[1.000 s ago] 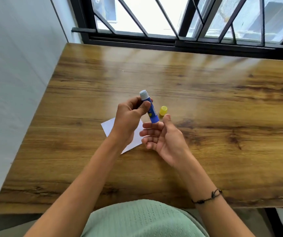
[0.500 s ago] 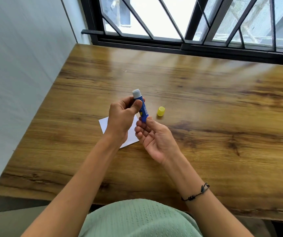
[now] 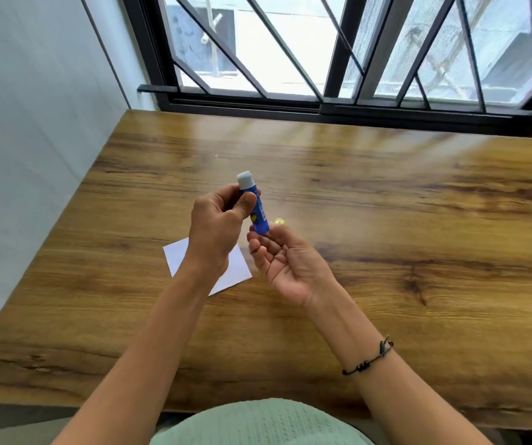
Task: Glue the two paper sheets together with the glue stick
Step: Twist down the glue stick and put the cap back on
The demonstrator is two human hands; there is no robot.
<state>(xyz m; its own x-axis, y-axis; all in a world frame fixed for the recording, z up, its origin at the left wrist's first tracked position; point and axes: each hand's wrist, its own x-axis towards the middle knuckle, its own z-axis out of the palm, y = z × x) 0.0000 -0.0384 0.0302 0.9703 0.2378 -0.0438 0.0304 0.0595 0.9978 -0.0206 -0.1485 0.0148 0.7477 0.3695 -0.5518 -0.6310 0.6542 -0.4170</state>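
My left hand (image 3: 216, 226) is shut on a blue glue stick (image 3: 258, 213) and holds it upright above the table, uncapped, with the pale glue tip at the top. My right hand (image 3: 290, 268) lies palm up just right of it, and its thumb and forefinger pinch the stick's bottom end. The yellow cap (image 3: 279, 221) stands on the table just behind my right thumb, partly hidden by it. White paper (image 3: 237, 268) lies flat under my left wrist. I cannot tell whether it is one sheet or two stacked.
The wooden table (image 3: 386, 220) runs up to a barred window (image 3: 338, 75) at the back and a pale wall (image 3: 33, 123) on the left. My right wrist wears a dark cord bracelet (image 3: 367, 358).
Both hands stay on the glue stick. My right thumb and forefinger have closed in on its base. The view has tilted up, so more of the window shows.
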